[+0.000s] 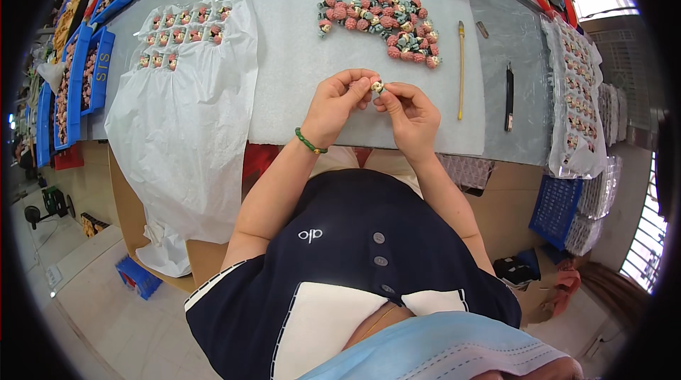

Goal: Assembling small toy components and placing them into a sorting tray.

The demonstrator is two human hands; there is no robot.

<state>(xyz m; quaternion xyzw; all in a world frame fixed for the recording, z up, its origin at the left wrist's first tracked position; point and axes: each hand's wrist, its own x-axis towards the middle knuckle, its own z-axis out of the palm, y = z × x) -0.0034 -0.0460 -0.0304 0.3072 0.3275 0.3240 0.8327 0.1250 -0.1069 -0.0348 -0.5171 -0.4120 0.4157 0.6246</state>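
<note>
Between the fingertips of both hands is a small figurine [377, 86] with a pink top and a pale face. My left hand [339, 102], with a green bracelet at its wrist, pinches it from one side. From the other side my right hand [411, 114] grips it with thumb and fingers. Beyond the hands, a cluster of similar pink-and-green figurines [386, 23] lies on a white foam sheet [298, 40]. To the left, several more figurines [186, 17] sit in rows in a tray under white plastic film [188, 118].
Right of the figurines lie a thin brush [461, 71] and a black pen-like tool [508, 100]. A filled tray [578, 96] stands at the table's right edge. Blue bins [98, 71] of pink parts line the left. A blue crate [555, 208] sits low at the right.
</note>
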